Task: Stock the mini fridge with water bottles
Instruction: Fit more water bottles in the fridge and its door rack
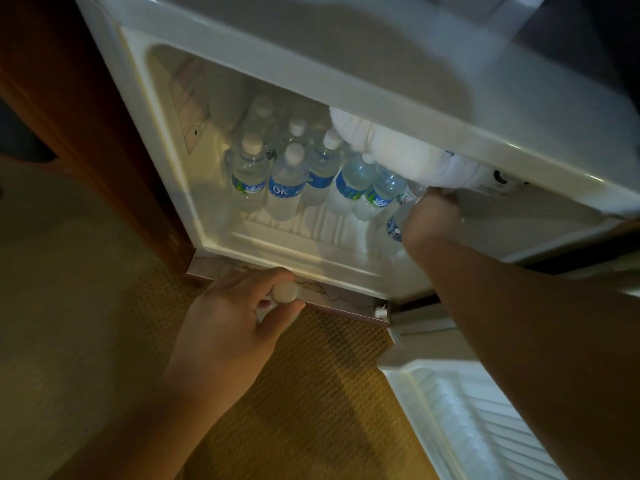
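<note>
The white mini fridge (166,140) stands open and lit inside. Several clear water bottles (287,181) with blue labels and white caps stand in rows on its floor. My right hand (429,216) reaches into the right side, closed around a water bottle (398,220) that leans under the frosted freezer box (398,150). My left hand (228,317) is just outside the fridge's lower front edge, gripping another bottle whose white cap (284,292) shows between thumb and fingers; its body is hidden by the hand.
The open fridge door (460,403) with its ribbed inner shelf lies at the lower right. A dark wooden cabinet side (69,81) borders the fridge on the left. Yellow-brown carpet (104,341) covers the floor below.
</note>
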A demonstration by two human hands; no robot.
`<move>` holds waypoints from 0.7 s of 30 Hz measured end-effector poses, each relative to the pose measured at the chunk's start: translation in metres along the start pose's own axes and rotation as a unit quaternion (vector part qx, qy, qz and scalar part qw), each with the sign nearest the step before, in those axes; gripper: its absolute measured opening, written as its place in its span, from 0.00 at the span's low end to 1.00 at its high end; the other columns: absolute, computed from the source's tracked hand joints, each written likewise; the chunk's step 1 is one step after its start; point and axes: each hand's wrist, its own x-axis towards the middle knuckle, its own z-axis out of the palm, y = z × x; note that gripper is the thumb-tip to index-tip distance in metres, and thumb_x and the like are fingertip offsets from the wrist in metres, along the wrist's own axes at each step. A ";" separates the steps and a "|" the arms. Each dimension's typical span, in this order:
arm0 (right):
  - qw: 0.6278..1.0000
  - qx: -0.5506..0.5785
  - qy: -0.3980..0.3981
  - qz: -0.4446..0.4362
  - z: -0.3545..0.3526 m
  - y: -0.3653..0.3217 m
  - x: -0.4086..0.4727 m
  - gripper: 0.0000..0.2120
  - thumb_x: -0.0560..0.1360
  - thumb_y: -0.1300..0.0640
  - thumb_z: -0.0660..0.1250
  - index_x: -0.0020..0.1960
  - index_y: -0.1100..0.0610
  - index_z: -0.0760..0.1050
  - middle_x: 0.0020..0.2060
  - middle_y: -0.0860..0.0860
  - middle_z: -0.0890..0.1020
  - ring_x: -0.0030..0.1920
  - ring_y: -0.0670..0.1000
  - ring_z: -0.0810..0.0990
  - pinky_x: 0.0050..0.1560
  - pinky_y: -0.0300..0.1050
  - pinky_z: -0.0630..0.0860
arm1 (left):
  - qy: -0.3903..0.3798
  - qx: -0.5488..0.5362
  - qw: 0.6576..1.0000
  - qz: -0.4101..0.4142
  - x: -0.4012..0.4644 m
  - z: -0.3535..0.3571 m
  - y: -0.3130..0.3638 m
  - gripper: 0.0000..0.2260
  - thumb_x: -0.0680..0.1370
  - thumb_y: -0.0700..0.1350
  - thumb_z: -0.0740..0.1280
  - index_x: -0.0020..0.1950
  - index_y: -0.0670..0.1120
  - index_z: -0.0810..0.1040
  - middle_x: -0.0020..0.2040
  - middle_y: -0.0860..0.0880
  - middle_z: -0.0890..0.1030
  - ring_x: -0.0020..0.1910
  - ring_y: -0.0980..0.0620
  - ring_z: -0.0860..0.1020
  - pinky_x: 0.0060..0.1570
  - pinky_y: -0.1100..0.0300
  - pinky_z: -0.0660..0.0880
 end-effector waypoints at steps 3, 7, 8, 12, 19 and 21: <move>0.994 0.105 0.026 0.013 0.003 -0.001 -0.011 0.17 0.82 0.55 0.60 0.68 0.59 0.75 0.63 0.58 0.72 0.62 0.58 0.74 0.49 0.45 0.66 | 0.008 -0.004 1.000 0.007 0.010 0.004 0.006 0.08 0.78 0.54 0.70 0.55 0.55 0.83 0.46 0.65 0.80 0.44 0.60 0.84 0.42 0.58 0.82; 0.992 0.114 0.037 0.042 0.000 0.004 -0.008 0.22 0.81 0.55 0.63 0.71 0.63 0.66 0.66 0.62 0.72 0.66 0.61 0.72 0.57 0.49 0.71 | -0.001 0.027 0.999 0.042 0.021 0.005 0.014 0.07 0.79 0.50 0.73 0.56 0.51 0.85 0.45 0.63 0.78 0.44 0.57 0.84 0.39 0.58 0.83; 0.991 0.112 0.047 0.049 0.000 0.004 -0.007 0.24 0.81 0.54 0.65 0.72 0.65 0.64 0.66 0.63 0.72 0.67 0.61 0.72 0.59 0.49 0.71 | 0.000 0.031 0.999 0.045 0.023 0.005 0.014 0.08 0.79 0.49 0.73 0.56 0.50 0.85 0.45 0.63 0.77 0.44 0.57 0.84 0.40 0.63 0.82; 0.988 0.138 0.056 0.050 -0.005 0.003 -0.019 0.23 0.83 0.54 0.62 0.69 0.69 0.64 0.66 0.65 0.72 0.67 0.63 0.71 0.68 0.53 0.69 | -0.005 0.032 0.999 0.026 0.031 0.008 0.014 0.08 0.78 0.46 0.75 0.57 0.49 0.86 0.44 0.70 0.74 0.44 0.56 0.84 0.46 0.72 0.77; 0.950 0.286 0.046 0.113 0.023 0.000 -0.067 0.28 0.79 0.59 0.68 0.76 0.61 0.62 0.70 0.60 0.71 0.67 0.61 0.75 0.62 0.46 0.71 | -0.025 0.038 0.999 -0.007 0.068 0.023 0.021 0.13 0.79 0.56 0.69 0.63 0.56 0.83 0.53 0.51 0.85 0.49 0.56 0.84 0.52 0.56 0.82; 0.934 0.327 0.033 0.140 0.033 0.003 -0.084 0.27 0.79 0.61 0.67 0.76 0.57 0.63 0.69 0.56 0.72 0.66 0.58 0.75 0.55 0.40 0.68 | -0.019 0.037 0.999 0.012 0.086 0.033 0.026 0.14 0.80 0.55 0.71 0.64 0.54 0.84 0.53 0.50 0.87 0.50 0.55 0.85 0.53 0.57 0.82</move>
